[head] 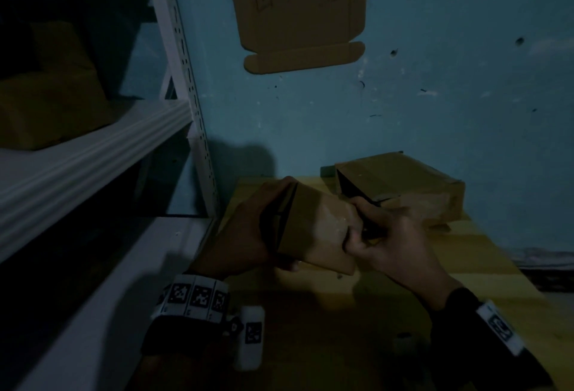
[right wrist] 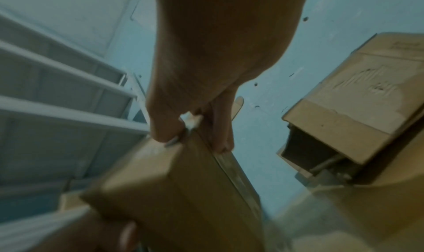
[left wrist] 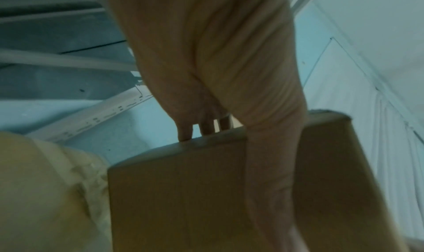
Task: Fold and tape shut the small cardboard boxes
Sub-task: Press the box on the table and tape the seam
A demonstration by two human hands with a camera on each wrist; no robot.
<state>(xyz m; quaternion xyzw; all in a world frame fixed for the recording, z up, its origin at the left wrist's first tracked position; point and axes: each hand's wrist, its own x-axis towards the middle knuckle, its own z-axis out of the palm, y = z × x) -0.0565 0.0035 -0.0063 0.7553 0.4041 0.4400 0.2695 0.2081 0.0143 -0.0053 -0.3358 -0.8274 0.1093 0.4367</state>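
Hands (head: 245, 229) (head: 388, 235) grip box (head: 313, 232); bigger box (head: 400, 185) behind, shelving (head: 102, 154) left.

- White metal shelving (head: 186, 86) stands beyond the yellow tabletop's (head: 466, 266) left edge.
- A flattened cardboard sheet (head: 298, 14) is taped to the blue wall (head: 466, 79) above the tabletop's far edge.

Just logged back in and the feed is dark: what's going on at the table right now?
A person holds a small cardboard box above the yellow table, the left hand gripping one end and the right hand pinching the other. The left end looks open. Another box, with an open end, lies on the table behind.
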